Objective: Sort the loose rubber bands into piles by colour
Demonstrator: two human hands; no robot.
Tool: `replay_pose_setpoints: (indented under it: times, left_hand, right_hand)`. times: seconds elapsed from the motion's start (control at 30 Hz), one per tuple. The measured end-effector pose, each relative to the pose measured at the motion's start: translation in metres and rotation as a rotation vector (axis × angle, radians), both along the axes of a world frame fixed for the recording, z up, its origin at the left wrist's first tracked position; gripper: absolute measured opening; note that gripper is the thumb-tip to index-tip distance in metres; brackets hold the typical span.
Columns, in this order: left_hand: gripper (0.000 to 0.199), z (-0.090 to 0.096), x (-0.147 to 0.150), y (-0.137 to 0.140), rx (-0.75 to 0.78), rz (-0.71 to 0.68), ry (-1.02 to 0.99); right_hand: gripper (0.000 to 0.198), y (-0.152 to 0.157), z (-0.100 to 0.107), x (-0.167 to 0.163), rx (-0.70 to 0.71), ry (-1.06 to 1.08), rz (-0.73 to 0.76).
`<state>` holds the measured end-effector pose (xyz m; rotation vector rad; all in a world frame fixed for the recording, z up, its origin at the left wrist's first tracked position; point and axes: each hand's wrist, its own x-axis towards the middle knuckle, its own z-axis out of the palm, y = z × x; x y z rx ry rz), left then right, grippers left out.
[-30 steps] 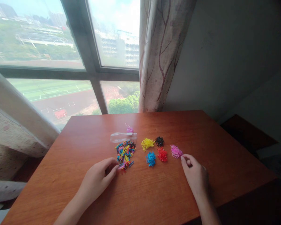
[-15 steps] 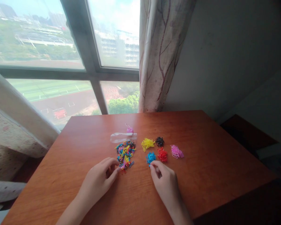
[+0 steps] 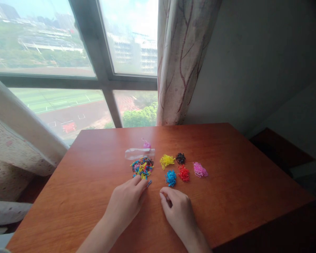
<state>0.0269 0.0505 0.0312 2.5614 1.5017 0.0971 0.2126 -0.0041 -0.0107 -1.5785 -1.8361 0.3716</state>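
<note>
A mixed pile of small coloured rubber bands (image 3: pixel 143 166) lies near the middle of the table. My left hand (image 3: pixel 127 196) reaches over its near edge with fingers bent down and close together; the fingertips are partly hidden. A loose blue rubber band (image 3: pixel 149 183) lies by those fingers. My right hand (image 3: pixel 177 205) is closed in a pinch just in front of the blue rubber bands (image 3: pixel 170 178), apart from them; anything between its fingertips is too small to make out. Sorted heaps lie beyond it: yellow (image 3: pixel 167 161), black (image 3: pixel 180 158), red (image 3: pixel 183 173) and pink rubber bands (image 3: pixel 200 169).
Behind the mixed pile lies a clear plastic container (image 3: pixel 138 154) on its side, with a purple piece with a loop (image 3: pixel 146 144) beside it. The brown wooden table (image 3: pixel 231 182) stands against a window (image 3: pixel 107 82) with curtains (image 3: pixel 185 52).
My left hand has moved right and turned over the near part of the mixed pile. My right hand has drawn back from the blue heap, towards the left and nearer to me.
</note>
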Motion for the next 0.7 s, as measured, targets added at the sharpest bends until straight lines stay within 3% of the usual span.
replay_pose_setpoints:
  times: [0.27, 0.53, 0.7]
  left_hand:
    - [0.023, 0.0, 0.015, 0.003, 0.01, -0.049, 0.113]
    - [0.025, -0.003, 0.014, 0.004, 0.041, -0.035, 0.022]
    - [0.024, 0.005, 0.025, 0.011, 0.048, -0.117, -0.061]
  right_hand:
    - [0.018, -0.001, 0.003, 0.0, 0.019, 0.002, 0.015]
    - [0.019, -0.003, 0.005, -0.001, 0.024, 0.008, 0.012]
    - [0.021, -0.008, 0.004, -0.001, 0.009, -0.001, 0.033]
